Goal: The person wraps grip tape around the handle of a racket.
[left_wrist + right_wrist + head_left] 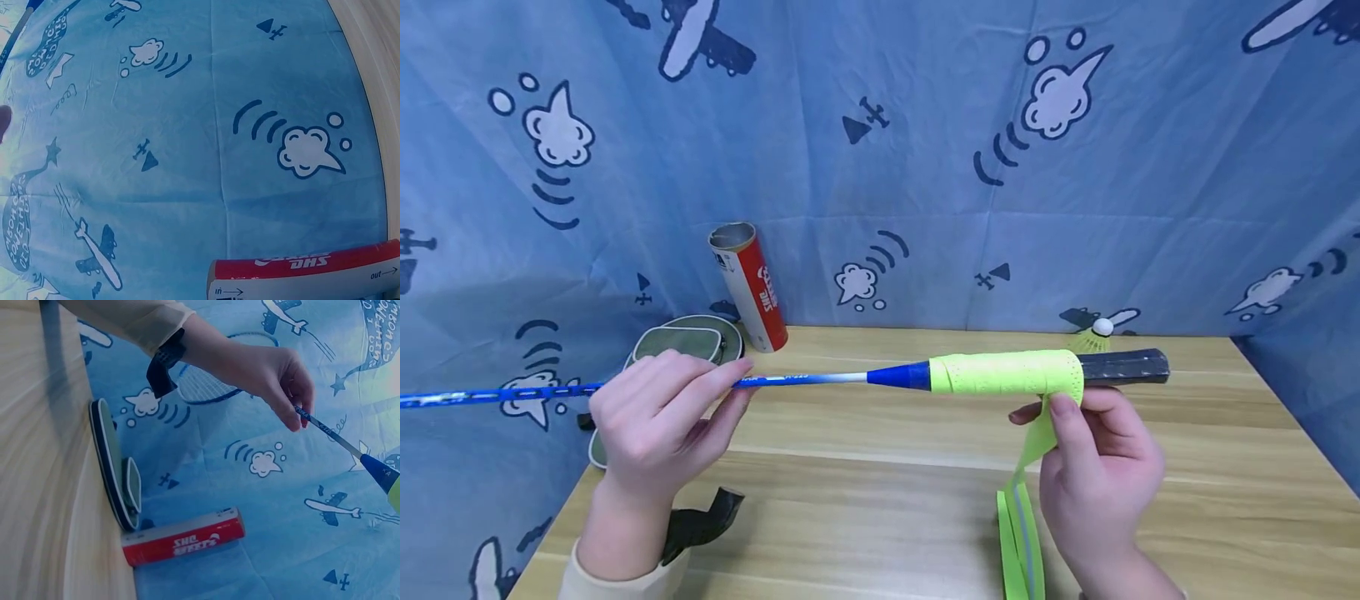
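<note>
A blue badminton racket (898,376) lies level across the head view, held above the table. My left hand (662,417) pinches its shaft between thumb and fingers. Bright yellow-green overgrip tape (1000,372) wraps most of the handle, from the blue cone toward the butt, where the black handle end (1123,367) shows bare. With thumb and fingers, my right hand (1105,475) pinches the tape at the edge of the last turn. From there the loose tape hangs down toward the front. The strung racket head (206,386) shows behind the left wrist in the right wrist view.
At the back left of the wooden table (880,517) stands a red and white shuttlecock tube (756,292), beside a green case (688,337) with white piping. A yellow shuttlecock (1093,335) sits behind the handle. A blue printed curtain (925,183) hangs behind the table.
</note>
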`<move>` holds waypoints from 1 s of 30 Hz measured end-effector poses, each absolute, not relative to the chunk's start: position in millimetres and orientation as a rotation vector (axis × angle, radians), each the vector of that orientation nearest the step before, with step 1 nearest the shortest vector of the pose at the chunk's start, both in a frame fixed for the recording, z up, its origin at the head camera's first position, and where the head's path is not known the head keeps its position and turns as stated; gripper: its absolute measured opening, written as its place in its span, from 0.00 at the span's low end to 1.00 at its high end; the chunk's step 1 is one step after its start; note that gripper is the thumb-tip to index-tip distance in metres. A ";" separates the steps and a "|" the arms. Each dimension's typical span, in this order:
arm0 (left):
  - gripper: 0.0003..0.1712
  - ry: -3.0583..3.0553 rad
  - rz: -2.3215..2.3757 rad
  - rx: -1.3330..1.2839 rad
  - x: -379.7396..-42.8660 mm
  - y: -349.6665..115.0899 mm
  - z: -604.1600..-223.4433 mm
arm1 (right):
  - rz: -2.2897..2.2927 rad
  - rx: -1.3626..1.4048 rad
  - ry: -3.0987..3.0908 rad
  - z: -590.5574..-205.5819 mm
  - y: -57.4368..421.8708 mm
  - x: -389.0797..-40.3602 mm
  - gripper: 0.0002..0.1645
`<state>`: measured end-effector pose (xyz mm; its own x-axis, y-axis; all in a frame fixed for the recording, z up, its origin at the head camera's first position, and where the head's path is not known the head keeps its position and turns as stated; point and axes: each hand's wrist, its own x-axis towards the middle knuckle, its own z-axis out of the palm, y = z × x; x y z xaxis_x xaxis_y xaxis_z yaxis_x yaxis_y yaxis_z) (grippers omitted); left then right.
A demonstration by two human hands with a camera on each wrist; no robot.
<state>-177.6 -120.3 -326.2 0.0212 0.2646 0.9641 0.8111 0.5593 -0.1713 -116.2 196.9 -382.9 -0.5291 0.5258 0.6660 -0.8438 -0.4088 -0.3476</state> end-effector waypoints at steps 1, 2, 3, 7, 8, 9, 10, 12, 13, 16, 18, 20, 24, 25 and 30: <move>0.20 -1.548 -0.542 -0.962 -177.1 -121.1 -326.2 | 2.014 0.572 -0.853 -382.6 197.3 -116.5 0.03; 0.19 -1.551 -0.545 -0.967 -177.0 -121.5 -326.2 | 2.013 0.557 -0.862 -382.4 197.8 -116.7 0.02; 0.19 -1.553 -0.550 -0.971 -176.8 -121.6 -326.1 | 2.010 0.545 -0.869 -382.4 198.1 -116.8 0.01; 0.19 -1.518 -0.573 -0.963 -177.1 -118.6 -324.3 | 1.993 0.499 -0.906 -382.5 199.9 -116.4 0.03; 0.19 -1.498 -0.578 -0.955 -177.7 -117.0 -323.7 | 1.989 0.498 -0.914 -382.7 200.1 -115.8 0.03; 0.18 -1.484 -0.577 -0.942 -177.9 -115.5 -322.9 | 1.986 0.507 -0.914 -382.9 200.2 -115.6 0.02; 0.18 -1.474 -0.574 -0.927 -178.0 -114.2 -322.2 | 1.985 0.520 -0.913 -382.9 200.3 -115.4 0.03; 0.18 -1.453 -0.571 -0.897 -178.2 -111.6 -321.0 | 1.985 0.556 -0.910 -383.0 200.0 -114.9 0.06; 0.18 -1.449 -0.565 -0.880 -178.1 -110.8 -320.6 | 1.987 0.576 -0.905 -383.0 199.8 -114.7 0.07; 0.18 -1.450 -0.551 -0.851 -177.7 -109.7 -320.3 | 1.975 0.587 -0.900 -382.3 199.1 -114.4 0.07; 0.18 -1.451 -0.543 -0.844 -178.4 -109.4 -320.6 | 1.958 0.557 -0.906 -381.7 198.9 -114.0 0.05; 0.18 -1.438 -0.539 -0.842 -179.9 -109.2 -321.1 | 1.940 0.522 -0.915 -381.1 198.9 -114.0 0.03; 0.18 -1.391 -0.556 -0.866 -181.8 -110.5 -322.2 | 1.926 0.485 -0.929 -380.3 199.5 -114.3 0.02; 0.18 -1.383 -0.564 -0.880 -181.9 -111.2 -322.4 | 1.928 0.483 -0.932 -380.1 199.7 -114.4 0.02; 0.18 -1.445 -0.591 -0.944 -179.1 -115.9 -324.1 | 1.933 0.446 -0.944 -379.4 201.4 -115.2 0.05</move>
<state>-179.1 -115.9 -324.1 0.0844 0.1992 0.9763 0.8262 0.5337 -0.1803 -115.2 201.4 -379.4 -0.5206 0.5745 0.6316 -0.8513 -0.2929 -0.4353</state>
